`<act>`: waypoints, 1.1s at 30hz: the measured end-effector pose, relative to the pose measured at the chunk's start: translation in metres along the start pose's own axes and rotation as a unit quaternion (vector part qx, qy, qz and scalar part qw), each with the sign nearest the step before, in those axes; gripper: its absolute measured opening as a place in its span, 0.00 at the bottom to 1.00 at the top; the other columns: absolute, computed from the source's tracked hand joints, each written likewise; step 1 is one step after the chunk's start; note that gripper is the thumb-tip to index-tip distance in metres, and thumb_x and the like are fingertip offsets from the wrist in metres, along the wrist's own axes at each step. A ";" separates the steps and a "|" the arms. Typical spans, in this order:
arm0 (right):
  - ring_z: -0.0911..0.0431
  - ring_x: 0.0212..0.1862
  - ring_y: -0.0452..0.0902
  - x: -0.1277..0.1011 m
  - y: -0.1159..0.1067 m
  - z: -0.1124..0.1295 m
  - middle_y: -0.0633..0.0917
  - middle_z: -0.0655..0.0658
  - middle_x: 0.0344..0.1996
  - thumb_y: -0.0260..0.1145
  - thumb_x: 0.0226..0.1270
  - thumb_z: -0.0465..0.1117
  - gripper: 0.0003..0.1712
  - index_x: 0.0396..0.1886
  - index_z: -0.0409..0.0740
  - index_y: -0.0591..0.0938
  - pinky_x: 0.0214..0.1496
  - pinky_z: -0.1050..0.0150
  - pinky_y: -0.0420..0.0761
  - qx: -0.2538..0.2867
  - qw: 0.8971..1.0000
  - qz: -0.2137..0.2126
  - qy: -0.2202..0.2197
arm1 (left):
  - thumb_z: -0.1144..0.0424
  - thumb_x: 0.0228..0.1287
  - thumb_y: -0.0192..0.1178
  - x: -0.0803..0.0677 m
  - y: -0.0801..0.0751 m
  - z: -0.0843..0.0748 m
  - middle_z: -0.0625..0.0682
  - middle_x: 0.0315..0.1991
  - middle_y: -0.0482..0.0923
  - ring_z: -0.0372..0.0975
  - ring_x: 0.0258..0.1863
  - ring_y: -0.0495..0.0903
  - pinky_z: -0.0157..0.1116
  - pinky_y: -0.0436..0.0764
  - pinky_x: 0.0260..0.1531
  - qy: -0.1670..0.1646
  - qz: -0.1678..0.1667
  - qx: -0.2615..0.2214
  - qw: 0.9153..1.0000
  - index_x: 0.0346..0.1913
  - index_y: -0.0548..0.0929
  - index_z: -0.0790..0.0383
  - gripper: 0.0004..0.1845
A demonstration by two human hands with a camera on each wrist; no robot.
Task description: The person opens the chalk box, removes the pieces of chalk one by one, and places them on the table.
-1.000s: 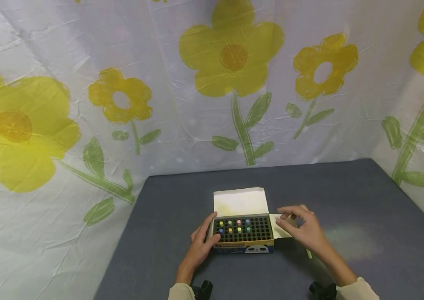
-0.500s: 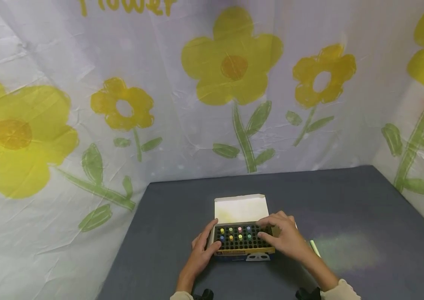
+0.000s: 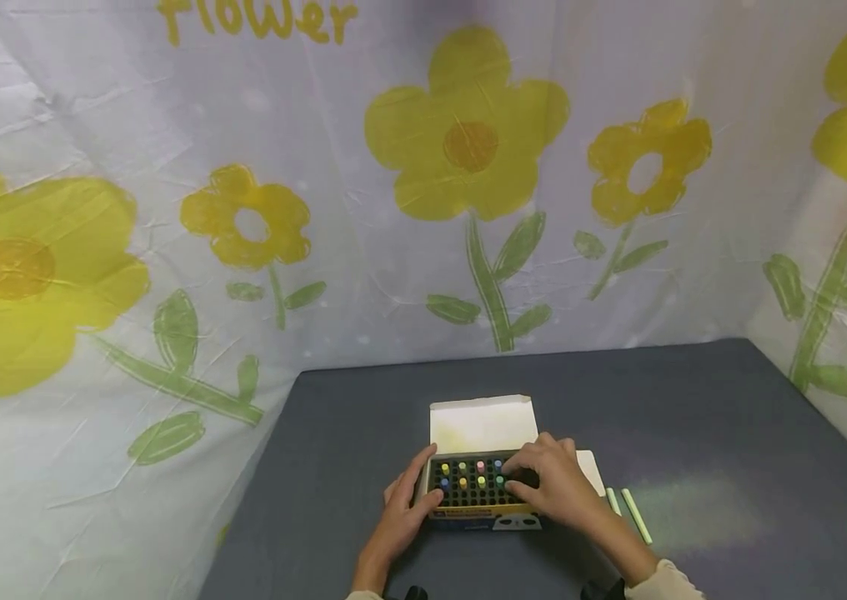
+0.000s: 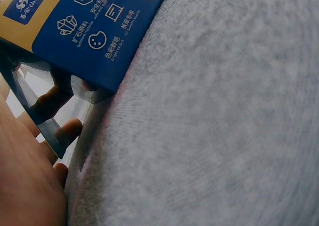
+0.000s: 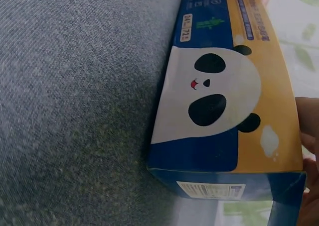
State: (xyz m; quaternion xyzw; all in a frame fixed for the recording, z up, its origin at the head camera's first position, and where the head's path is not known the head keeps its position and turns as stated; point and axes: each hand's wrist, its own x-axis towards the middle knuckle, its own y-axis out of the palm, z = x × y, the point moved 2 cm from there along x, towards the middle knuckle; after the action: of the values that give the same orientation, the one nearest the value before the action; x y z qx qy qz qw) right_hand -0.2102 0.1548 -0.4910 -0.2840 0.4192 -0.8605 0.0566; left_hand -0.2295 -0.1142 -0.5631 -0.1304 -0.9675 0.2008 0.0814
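An open chalk box (image 3: 472, 511), blue and yellow with a panda on its front (image 5: 224, 101), lies on the grey table (image 3: 694, 417). Its black holed tray holds several coloured chalk sticks (image 3: 463, 472). My left hand (image 3: 427, 480) grips the box's left end, thumb on the rim and fingers along the side. In the left wrist view the box's blue side (image 4: 84, 32) shows, with my fingers (image 4: 62, 134) under a clear flap. My right hand (image 3: 519, 475) is bent over the tray's right part, fingertips down among the chalks. They hide whether they pinch one.
Two pale green chalk sticks (image 3: 635, 515) lie on the table right of the box. The box's lid (image 3: 479, 425) stands open at the back and a side flap (image 3: 590, 467) sticks out to the right. Flowered cloth walls (image 3: 468, 208) close in the back and sides.
My right hand has moved left from the side flap onto the tray. The left hand has stayed on the box's left end. The view has tilted up a little.
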 end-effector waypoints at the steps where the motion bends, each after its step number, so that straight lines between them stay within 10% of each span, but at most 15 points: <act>1: 0.67 0.35 0.61 0.000 0.001 0.000 0.88 0.60 0.34 0.81 0.53 0.40 0.12 0.38 0.56 0.90 0.44 0.56 0.52 -0.003 1.000 0.003 0.002 | 0.51 0.75 0.56 0.000 0.000 0.001 0.54 0.80 0.59 0.62 0.76 0.54 0.72 0.58 0.62 0.002 0.000 0.000 1.000 0.78 0.61 0.32 0.32; 33: 0.66 0.34 0.62 0.001 0.009 0.009 0.85 0.60 0.30 0.81 0.53 0.42 0.10 0.35 0.58 0.90 0.45 0.55 0.54 -0.035 0.999 0.008 0.000 | 0.50 0.75 0.56 -0.004 0.004 0.002 0.54 0.80 0.58 0.66 0.79 0.42 0.76 0.48 0.63 -0.003 -0.019 0.005 1.000 0.77 0.63 0.32 0.31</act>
State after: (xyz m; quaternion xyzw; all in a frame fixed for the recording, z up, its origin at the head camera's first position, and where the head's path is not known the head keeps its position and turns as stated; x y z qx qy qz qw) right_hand -0.2078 0.1422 -0.4927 -0.2826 0.4516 -0.8446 0.0531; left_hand -0.2255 -0.1119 -0.5668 -0.1105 -0.9691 0.2045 0.0828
